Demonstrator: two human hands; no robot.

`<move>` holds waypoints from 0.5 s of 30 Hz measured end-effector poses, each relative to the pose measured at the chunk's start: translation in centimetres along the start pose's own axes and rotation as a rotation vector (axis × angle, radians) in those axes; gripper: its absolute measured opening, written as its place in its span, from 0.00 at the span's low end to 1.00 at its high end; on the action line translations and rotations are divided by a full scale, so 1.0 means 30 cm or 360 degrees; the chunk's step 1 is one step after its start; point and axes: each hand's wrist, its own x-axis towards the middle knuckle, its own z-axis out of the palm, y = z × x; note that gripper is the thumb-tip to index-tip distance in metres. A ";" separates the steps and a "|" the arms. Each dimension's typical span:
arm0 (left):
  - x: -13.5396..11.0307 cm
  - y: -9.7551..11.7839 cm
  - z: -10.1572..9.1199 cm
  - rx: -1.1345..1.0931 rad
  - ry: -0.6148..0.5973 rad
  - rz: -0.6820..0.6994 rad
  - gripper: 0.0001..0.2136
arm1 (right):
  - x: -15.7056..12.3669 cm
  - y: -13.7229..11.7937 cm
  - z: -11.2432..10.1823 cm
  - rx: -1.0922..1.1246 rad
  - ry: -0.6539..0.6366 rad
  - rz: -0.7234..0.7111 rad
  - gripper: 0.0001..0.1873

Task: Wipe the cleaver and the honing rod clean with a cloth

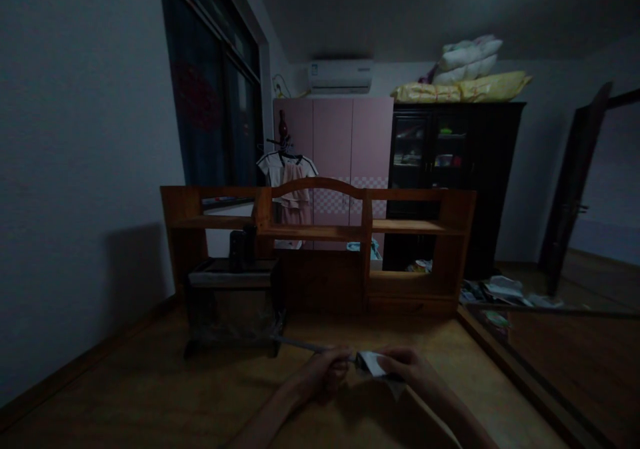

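The room is dim. My left hand (pixel 326 371) is closed around the near end of a thin grey rod or cable (pixel 299 345) that runs left toward a dark box. My right hand (pixel 406 365) is closed in a pinch on a small white piece (pixel 370 362), perhaps paper or cloth, held right at the rod's end. Both hands meet above the wooden desk top (pixel 150 395), near its front edge. What the white piece is exactly I cannot make out.
A wooden shelf unit (pixel 320 235) stands at the back of the desk. A dark box (pixel 233 305) sits at its left. Behind are a pink wardrobe (pixel 345 142), a dark cabinet (pixel 450 169) with bedding on top, hanging clothes, an open door at right.
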 end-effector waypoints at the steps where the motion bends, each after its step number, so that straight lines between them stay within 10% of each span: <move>1: 0.002 0.000 -0.003 0.0018 -0.0030 0.0000 0.24 | 0.003 0.003 0.002 -0.0006 -0.0001 -0.0005 0.19; 15: 0.039 -0.015 -0.025 -0.0056 0.0060 -0.0073 0.25 | -0.007 -0.030 0.112 -0.0574 0.0202 -0.0580 0.19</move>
